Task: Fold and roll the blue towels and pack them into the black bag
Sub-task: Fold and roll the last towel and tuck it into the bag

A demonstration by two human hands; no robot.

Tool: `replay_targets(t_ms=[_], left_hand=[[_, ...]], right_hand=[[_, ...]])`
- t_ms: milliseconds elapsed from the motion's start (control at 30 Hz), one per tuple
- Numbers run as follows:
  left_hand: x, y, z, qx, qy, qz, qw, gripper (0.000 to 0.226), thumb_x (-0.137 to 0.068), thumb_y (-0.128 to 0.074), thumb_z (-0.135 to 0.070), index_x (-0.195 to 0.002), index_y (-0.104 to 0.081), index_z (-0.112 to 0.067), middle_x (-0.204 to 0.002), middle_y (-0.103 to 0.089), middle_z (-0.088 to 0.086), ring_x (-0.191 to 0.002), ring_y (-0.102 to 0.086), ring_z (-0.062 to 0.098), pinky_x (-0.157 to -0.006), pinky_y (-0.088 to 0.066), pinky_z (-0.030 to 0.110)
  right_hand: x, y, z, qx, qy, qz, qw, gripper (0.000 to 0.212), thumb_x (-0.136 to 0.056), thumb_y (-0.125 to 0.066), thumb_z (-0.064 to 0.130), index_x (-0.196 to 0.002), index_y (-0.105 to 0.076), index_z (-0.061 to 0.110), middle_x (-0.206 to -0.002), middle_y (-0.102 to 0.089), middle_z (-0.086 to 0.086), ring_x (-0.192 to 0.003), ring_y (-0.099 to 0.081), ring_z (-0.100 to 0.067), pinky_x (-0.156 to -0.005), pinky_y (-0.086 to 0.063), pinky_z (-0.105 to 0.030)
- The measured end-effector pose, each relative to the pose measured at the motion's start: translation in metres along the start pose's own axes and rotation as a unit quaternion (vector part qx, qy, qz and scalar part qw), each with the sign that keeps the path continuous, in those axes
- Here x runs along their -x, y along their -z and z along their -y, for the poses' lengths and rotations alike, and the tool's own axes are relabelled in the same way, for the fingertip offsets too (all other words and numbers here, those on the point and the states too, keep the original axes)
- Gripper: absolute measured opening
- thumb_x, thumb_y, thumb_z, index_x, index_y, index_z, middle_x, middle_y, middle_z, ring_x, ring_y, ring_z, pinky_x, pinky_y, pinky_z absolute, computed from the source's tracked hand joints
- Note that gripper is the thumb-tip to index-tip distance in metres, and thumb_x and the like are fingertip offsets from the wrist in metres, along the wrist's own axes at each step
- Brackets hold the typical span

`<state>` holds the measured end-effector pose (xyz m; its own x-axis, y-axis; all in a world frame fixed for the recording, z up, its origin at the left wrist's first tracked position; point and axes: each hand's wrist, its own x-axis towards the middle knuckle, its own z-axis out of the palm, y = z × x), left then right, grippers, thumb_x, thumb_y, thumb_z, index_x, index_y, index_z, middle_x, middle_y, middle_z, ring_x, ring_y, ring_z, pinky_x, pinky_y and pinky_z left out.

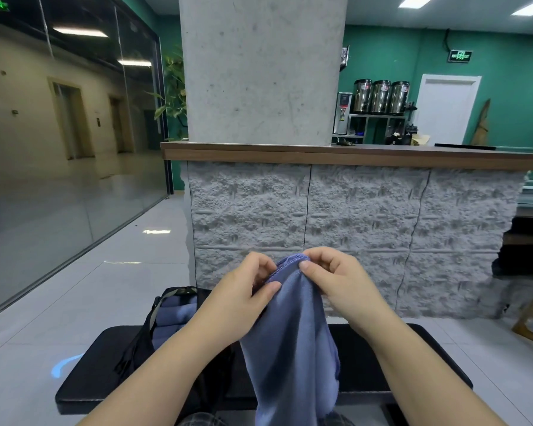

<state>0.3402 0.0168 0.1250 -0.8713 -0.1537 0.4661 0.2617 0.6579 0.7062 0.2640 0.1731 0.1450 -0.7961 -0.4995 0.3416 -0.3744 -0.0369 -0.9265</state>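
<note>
A blue towel (290, 342) hangs close before the camera, its lower end cut off by the frame's bottom edge. The left hand (243, 295) and right hand (336, 284) pinch its bunched top edge, held above a black bench (102, 376). On the bench's left, a black bag (154, 330) holds rolled towels (176, 312), partly hidden behind the left forearm.
</note>
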Motion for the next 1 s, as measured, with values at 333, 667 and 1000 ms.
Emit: replay_targets(t_ms=[333,667,1000], left_hand=[[0.001,-0.002,0.015,-0.422,-0.126,0.09,0.894,0.022,-0.095,-0.036,-0.037,-0.077,-0.043,-0.026,-0.066,-0.045,-0.01,-0.078,-0.056,0.014,-0.105,-0.028,0.037],[-0.008,0.011,0.013,-0.324,-0.122,0.056,0.936,0.022,-0.097,-0.042,-0.017,-0.109,-0.061,-0.015,-0.12,-0.043,0.002,-0.102,-0.052,0.021,-0.083,-0.041,0.028],[-0.012,0.014,0.029,-0.448,-0.164,0.015,0.879,0.034,-0.08,-0.062,-0.039,-0.053,-0.058,-0.018,-0.067,-0.058,-0.006,-0.074,-0.044,0.017,-0.051,-0.049,0.028]], right_hand=[[-0.008,0.026,-0.027,0.092,-0.014,-0.133,0.987,0.017,-0.094,-0.051,0.014,-0.085,-0.062,0.023,-0.08,-0.068,-0.003,-0.073,-0.057,-0.016,-0.072,-0.047,-0.036],[-0.004,0.04,-0.046,0.216,-0.042,-0.096,0.971,0.02,-0.096,-0.047,0.016,-0.082,-0.058,0.024,-0.076,-0.063,-0.004,-0.062,-0.048,-0.011,-0.059,-0.038,-0.026],[-0.004,0.033,-0.045,0.26,0.01,-0.103,0.96,0.018,-0.095,-0.045,0.018,-0.086,-0.058,0.027,-0.078,-0.065,-0.007,-0.07,-0.056,-0.025,-0.07,-0.048,-0.04]])
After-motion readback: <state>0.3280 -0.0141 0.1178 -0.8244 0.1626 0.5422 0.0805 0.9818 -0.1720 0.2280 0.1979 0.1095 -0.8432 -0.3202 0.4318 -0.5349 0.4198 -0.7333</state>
